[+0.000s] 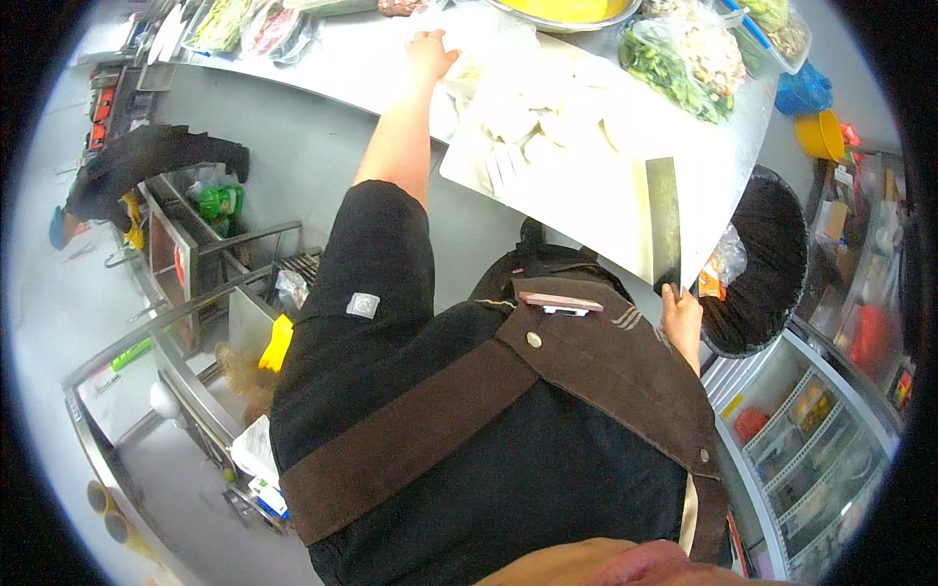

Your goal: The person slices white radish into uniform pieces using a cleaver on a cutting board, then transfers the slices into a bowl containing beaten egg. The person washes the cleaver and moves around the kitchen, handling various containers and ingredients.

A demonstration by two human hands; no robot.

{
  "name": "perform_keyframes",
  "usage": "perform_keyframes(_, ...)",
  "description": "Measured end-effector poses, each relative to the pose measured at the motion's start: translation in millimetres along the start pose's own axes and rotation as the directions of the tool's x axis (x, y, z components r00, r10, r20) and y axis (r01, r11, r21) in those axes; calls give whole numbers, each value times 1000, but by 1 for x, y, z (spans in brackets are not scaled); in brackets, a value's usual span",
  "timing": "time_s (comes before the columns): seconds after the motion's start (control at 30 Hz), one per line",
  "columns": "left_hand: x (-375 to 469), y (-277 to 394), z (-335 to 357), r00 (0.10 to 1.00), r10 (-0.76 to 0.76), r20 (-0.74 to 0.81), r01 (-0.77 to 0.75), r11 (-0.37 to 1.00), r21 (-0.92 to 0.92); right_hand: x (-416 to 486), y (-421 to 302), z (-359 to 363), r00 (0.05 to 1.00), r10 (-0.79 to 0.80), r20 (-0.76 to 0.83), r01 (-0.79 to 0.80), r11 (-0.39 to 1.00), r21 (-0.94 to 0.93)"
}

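Observation:
My right hand (pixel 681 311) grips the handle of a wide-bladed cleaver (pixel 665 220), at the near right corner of a white cutting board (pixel 571 227). The blade points away from me over the board. Pale cut pieces (pixel 546 139) lie on the board, washed out by glare, with several thin strips (pixel 504 167) near its left edge. My left hand (pixel 431 55) is stretched out past the board's far left side, its thumb apart from the fingers. Beside it is a clear plastic bag (pixel 469 69) with pale contents; whether the fingers hold any of it is unclear.
A metal bowl of yellow liquid (pixel 568 13) and bagged green vegetables (pixel 670 69) stand behind the board. A black-lined bin (pixel 762 271) is right of the table (pixel 344 88). A glass-topped fridge (pixel 806 454) is nearby. Another person (pixel 146 172) bends at the left beside metal racks (pixel 198 256).

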State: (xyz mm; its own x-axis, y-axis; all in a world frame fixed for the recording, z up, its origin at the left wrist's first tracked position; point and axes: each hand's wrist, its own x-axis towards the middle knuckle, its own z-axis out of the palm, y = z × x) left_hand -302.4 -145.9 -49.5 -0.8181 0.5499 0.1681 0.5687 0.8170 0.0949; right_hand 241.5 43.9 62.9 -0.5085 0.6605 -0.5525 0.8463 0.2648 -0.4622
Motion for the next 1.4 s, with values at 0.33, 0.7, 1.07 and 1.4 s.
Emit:
perform_keyframes(0.33,5,-17,-21,987,76,140,-39,968,-248,6,22,16,999,-20,-48,21,1000,20)
perform_keyframes(0.7,-45,58,-152,996,42,73,37,559,-828,13,25,-2,996,-78,50,76,996,44)
perform_keyframes(1.07,-245,300,-73,873,446,197,-259,766,-588,36,39,-19,988,-144,54,143,989,19)
perform_keyframes(1.4,-256,283,-68,784,601,156,-407,687,-602,10,56,-32,926,-367,-85,369,930,3)
